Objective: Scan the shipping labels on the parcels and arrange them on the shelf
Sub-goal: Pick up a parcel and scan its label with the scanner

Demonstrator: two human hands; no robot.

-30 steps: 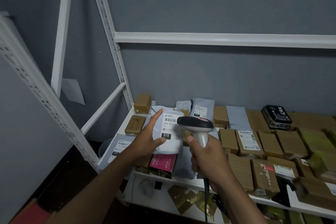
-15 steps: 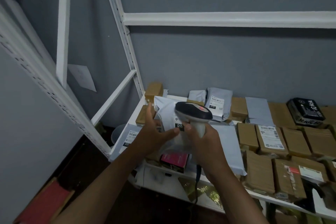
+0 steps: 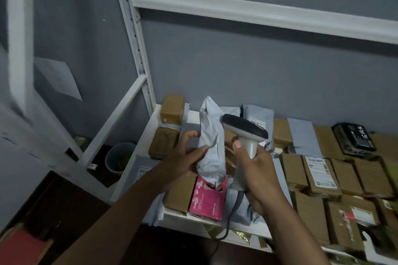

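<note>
White metal shelf (image 3: 193,218) fills the right and lower frame, its deck packed with brown parcels (image 3: 318,175) laid flat, some with labels up. Grey wall behind. Grey bin (image 3: 118,157) on the floor, lower left of centre. Pink box (image 3: 207,198) at the shelf's front edge. Grey poly mailer (image 3: 212,146) held upright at frame centre, above the pink box; left hand (image 3: 185,162) grips it, fingers curled behind, thumb across the front. Right hand (image 3: 256,175) wraps the handle of the scanner (image 3: 245,135), fingers closed round it, head just beside the mailer
</note>
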